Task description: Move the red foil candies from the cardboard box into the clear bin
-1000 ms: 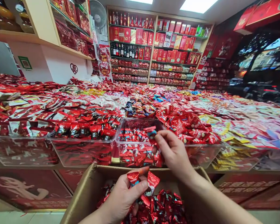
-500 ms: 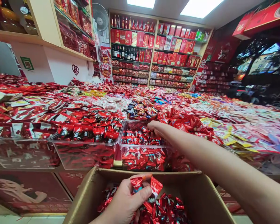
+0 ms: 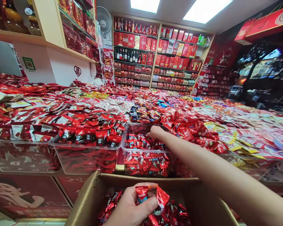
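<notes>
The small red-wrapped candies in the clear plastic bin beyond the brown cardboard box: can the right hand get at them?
Likely yes: the right hand is at the clear plastic bin, whose open top leaves the small red-wrapped candies uncovered.

This is a shop, and I think it is one that sells sweets. The table (image 3: 21,196) in front is covered very widely by small wrapped sweets (image 3: 91,137), mostly red, and along its near edge they are sorted by kind in clear plastic bins (image 3: 85,158). At the back wall there is a tall shelf unit (image 3: 157,47), on which bottles (image 3: 126,55) and red boxes (image 3: 172,61) stand in neat rows, as goods for sale. On the white wall at left hangs a green-framed square code (image 3: 29,63), of the type which a phone can scan. Bright ceiling panels (image 3: 207,11) give light, and at right a tree (image 3: 253,67) and a building are visible outdoors.
</notes>
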Tool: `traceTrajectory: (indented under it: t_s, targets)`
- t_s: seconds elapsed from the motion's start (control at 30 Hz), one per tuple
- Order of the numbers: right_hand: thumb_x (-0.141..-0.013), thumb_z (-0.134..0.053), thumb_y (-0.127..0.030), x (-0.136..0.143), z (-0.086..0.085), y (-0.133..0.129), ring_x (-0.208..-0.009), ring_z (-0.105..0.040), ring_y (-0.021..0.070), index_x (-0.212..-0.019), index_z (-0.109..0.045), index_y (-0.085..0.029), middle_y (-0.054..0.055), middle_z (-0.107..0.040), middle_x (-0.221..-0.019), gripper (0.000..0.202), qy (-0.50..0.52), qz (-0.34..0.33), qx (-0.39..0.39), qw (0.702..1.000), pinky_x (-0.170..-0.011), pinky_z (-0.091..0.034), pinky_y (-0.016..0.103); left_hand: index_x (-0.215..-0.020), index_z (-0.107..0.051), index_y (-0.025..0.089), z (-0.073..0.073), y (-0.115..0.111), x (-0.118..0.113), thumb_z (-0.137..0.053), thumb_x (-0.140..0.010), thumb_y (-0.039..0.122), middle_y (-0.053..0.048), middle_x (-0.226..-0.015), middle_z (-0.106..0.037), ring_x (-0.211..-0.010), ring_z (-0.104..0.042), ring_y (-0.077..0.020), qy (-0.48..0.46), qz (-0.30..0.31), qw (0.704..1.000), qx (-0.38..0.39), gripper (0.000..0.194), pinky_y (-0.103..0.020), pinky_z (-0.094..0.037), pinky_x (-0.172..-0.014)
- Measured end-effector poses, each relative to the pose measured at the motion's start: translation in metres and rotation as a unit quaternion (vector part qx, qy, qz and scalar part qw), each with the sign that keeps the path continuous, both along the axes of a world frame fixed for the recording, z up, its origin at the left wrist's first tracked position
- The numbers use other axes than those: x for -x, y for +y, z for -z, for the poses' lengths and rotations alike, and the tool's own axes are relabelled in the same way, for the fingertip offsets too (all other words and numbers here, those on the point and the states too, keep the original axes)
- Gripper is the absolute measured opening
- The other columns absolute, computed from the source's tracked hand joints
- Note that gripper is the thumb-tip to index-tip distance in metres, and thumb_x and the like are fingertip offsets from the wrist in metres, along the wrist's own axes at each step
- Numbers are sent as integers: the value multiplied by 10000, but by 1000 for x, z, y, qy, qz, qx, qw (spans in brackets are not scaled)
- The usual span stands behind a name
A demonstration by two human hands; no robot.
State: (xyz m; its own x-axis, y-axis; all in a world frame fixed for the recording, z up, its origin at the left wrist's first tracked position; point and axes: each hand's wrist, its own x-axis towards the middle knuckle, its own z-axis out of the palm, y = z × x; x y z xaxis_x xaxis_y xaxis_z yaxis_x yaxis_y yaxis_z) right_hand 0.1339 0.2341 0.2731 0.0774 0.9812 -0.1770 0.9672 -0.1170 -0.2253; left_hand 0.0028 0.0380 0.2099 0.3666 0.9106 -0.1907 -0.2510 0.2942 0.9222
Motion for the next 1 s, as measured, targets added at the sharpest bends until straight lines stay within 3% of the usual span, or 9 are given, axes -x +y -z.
traceTrajectory:
  t_s: [0.13,0.27,0.4,0.73,1.0]
  targets:
    - [-823,-459,-296,-10,-6,4,-899,-525,182,-1042,-492,-131,77,-517,-1049,276,7,-2,-43,999,-754,-437,376,-848,-632,170,-16,-1,2,-664,-598,338,-12,-686,-638,-623,-544,-122,59,21,998,2,302,-223,-443,-588]
    - [-826,-453,-303,-15,-11,3,-836,-545,164,-1020,-500,-131,61,-540,-996,264,41,-2,-53,998,-706,-459,348,-928,-606,168,-15,1,3,-621,-645,350,4,-662,-622,-395,-416,-41,89,44,995,14,336,-172,-374,-404]
    - [-824,-460,-291,-15,-12,-1,-794,-555,152,-994,-513,-124,51,-552,-958,244,80,1,-27,996,-671,-471,325,-978,-587,171,-14,1,3,-615,-645,365,7,-661,-606,-364,-388,-32,102,49,993,30,387,-151,-297,-317]
    - [-825,-462,-264,-11,-12,-7,-856,-540,172,-1048,-486,-135,62,-523,-1029,259,154,21,20,988,-709,-463,356,-970,-593,166,-15,2,3,-618,-625,397,7,-625,-608,-341,-371,-36,120,51,991,22,416,-160,-297,-312]
    - [-831,-451,-263,-10,-9,-5,-803,-553,149,-1027,-495,-133,58,-541,-986,240,173,32,23,984,-671,-475,326,-867,-645,163,-16,2,4,-643,-607,354,-12,-617,-645,-566,-545,-137,107,27,994,-24,322,-240,-433,-553]
